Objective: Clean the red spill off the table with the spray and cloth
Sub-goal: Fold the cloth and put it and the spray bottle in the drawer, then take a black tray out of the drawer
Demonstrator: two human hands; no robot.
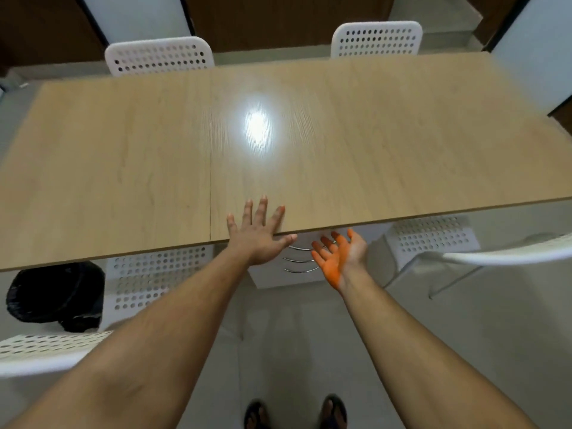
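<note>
A light wooden table [371,144] fills the view, with a bright lamp reflection at its middle. No red spill, spray bottle or cloth shows on it. My left hand [258,232] lies flat, palm down, on the table's near edge with fingers spread. My right hand [340,253] hovers just off the near edge, palm up and fingers straight. Orange-red stain covers its palm's little-finger side and its fingertips. Both hands hold nothing.
White perforated chairs stand at the far side [159,55] [377,38] and are tucked under the near edge [145,280] [431,238]. A black bin [55,295] sits on the floor at left. A drawer unit [297,267] stands under the table.
</note>
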